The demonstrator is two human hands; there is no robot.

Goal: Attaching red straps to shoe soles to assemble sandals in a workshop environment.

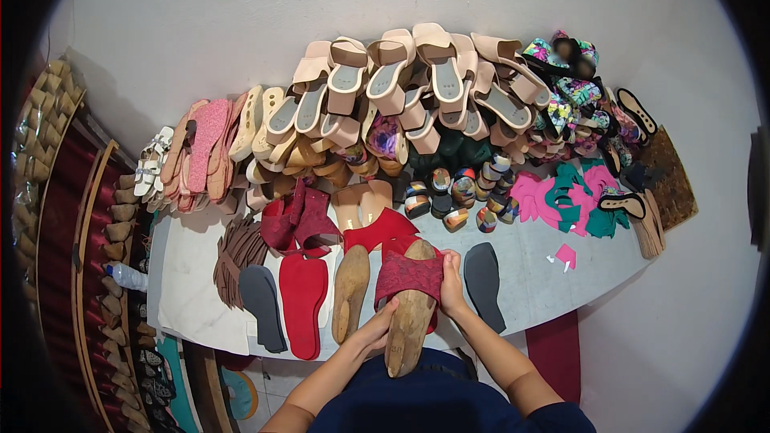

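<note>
Close to my body, both hands hold a wooden shoe last (407, 329) with a dark red textured shoe upper (412, 279) wrapped across it. My left hand (377, 327) is closed on the left side of the last, at the upper's lower edge. Higher up, my right hand (452, 282) grips the right edge of the upper against the last. A second wooden last (350, 295) lies just left of them. Beside that are red insoles (303, 306) and a grey sole (261, 309). Another grey sole (484, 287) lies right of my right hand.
Beige heeled sandals (389, 72) are piled along the wall. Before them stand multicoloured heels (464, 188). Red uppers (309, 220) and brown strips (241, 261) lie at the left of the white table (545, 297); pink and green cutouts (571, 196) at the right. A rack of lasts (120, 232) stands left.
</note>
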